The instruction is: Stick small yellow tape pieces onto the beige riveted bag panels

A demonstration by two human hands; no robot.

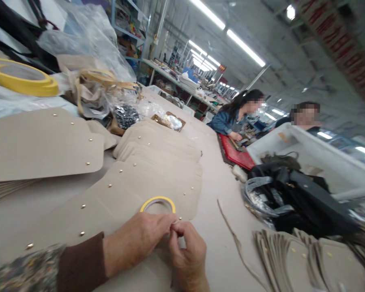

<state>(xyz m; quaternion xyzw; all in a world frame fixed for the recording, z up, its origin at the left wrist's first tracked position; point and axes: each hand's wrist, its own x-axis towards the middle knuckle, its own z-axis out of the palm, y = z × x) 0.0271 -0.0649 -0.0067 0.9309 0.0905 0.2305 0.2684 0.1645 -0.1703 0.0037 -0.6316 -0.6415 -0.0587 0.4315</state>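
left hand: reached in from a camouflage sleeve (24, 267) with a brown cuff (82, 261); the hand (141, 233) bent over the panels, its fingertips meeting the right hand's. grip narrow; what it held, cannot tell.
right hand: the hand (190, 249) curled, thumb and forefinger drawn close together; anything between them too small to tell.
tape roll: a yellow-rimmed roll (158, 199) showed just behind the left hand, above the beige panels (161, 174); its lower part was hidden.
panels: overlapped in a row along the table (211, 178), brass-coloured studs near their edges; another stack (42, 142) lay at left.
strip: a thin beige strip (235, 239) lay right of the hands.
far left: larger yellow rolls (48, 87) near clear plastic (94, 44).
across: a person in a denim sleeve (220, 122) worked at a red board (235, 153); black bags (310, 202) lay near a white bin (319, 152).
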